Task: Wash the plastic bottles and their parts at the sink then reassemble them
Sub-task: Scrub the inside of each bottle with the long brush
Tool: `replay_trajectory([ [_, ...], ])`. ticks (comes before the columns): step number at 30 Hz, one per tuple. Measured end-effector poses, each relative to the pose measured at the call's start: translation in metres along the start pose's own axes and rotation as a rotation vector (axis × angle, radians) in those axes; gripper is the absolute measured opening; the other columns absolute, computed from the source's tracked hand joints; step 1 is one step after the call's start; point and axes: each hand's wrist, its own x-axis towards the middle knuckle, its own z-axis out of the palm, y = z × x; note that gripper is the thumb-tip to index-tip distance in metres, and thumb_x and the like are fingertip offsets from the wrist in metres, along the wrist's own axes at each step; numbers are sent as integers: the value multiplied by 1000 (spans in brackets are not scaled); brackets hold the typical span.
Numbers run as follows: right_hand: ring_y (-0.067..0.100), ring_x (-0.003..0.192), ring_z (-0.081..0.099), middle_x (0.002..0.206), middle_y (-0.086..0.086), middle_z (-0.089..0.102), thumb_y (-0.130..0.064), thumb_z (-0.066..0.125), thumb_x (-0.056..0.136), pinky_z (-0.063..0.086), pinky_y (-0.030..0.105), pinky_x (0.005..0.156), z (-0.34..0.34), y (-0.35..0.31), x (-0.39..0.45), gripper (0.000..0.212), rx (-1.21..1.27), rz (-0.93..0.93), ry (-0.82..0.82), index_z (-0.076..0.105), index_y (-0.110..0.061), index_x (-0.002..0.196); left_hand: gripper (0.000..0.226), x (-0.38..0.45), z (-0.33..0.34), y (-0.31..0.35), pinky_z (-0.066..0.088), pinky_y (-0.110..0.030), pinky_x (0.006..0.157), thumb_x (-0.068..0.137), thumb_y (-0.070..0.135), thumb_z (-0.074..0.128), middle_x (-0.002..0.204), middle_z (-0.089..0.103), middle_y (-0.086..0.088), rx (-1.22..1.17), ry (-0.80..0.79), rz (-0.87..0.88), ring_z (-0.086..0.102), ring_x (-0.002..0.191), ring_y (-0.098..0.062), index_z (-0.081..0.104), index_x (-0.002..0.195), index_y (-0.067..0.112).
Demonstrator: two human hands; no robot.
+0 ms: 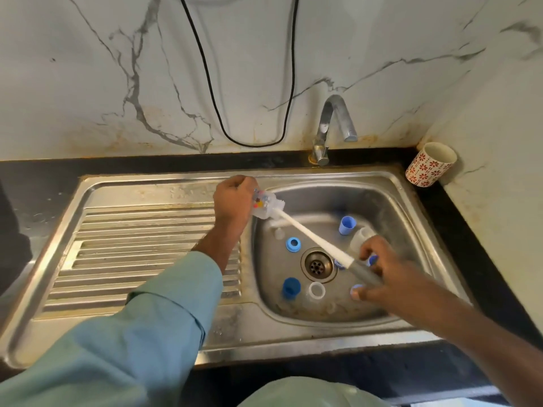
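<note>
I watched the left hand grip a clear printed plastic bottle while the right hand held a white long-handled bottle brush over the steel sink.

the sink is brushed stainless steel, dull-shiny and scuffed, with a ribbed drainboard and brownish staining around the basin floor. the tap is polished chrome, mirror-bright. the wall looks like glossy white marble with grey veins, rust-tinged near its foot. the worktop is dark polished stone. the baby bottle is clear plastic with coloured print; the caps are matt blue plastic. the sleeve is soft pale-green cloth.
</note>
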Motion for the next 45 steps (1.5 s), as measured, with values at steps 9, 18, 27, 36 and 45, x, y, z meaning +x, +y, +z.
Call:
replay_trajectory([
  [9, 30, 72, 64, 78, 6, 69, -38, 57, 92, 51, 43, 66, -15, 42, 32, 32, -675, -529, 936, 69, -9, 95, 26, -4, -5, 17, 31, -16, 35, 86, 37, 64, 86, 63, -11, -215, -267, -467, 55, 56, -17, 66, 98, 14],
  [18, 6, 46, 55, 50, -4, 55, -64, 65, 70, 37, 13, 42, -39, 63, 44, 49, -111, -427, 426, 69, -15, 73, 22, -2, -15, 21, 34, -16, 36, 89, 34, 61, 77, 64, -7, -224, -575, -401, 62, 56, -15, 64, 87, 12],
  [27, 14, 39, 49, 50, -10, 54, -71, 49, 83, 35, 13, 44, -115, 48, 50, 51, -921, -787, 459, 67, -26, 68, 45, 8, -11, 17, 36, -18, 37, 78, 42, 74, 69, 64, -12, 486, -720, -627, 51, 45, -16, 69, 106, 8],
  [36, 4, 52, 41, 62, -12, 44, -70, 16, 89, 32, 24, 49, -97, 3, 29, 40, -1096, -227, 423, 34, -35, 81, 18, -19, 19, 6, 39, -17, 37, 89, 27, 72, 71, 65, -3, -128, -175, -190, 60, 48, -9, 63, 80, 14],
  [45, 17, 43, 33, 54, 9, 46, -58, 59, 78, 27, 24, 41, -45, 31, 24, 55, 359, 160, -142, 69, -4, 80, 25, -2, 0, 5, 30, -15, 33, 94, 36, 55, 74, 66, -4, -546, -447, -469, 58, 49, -15, 64, 84, 14],
])
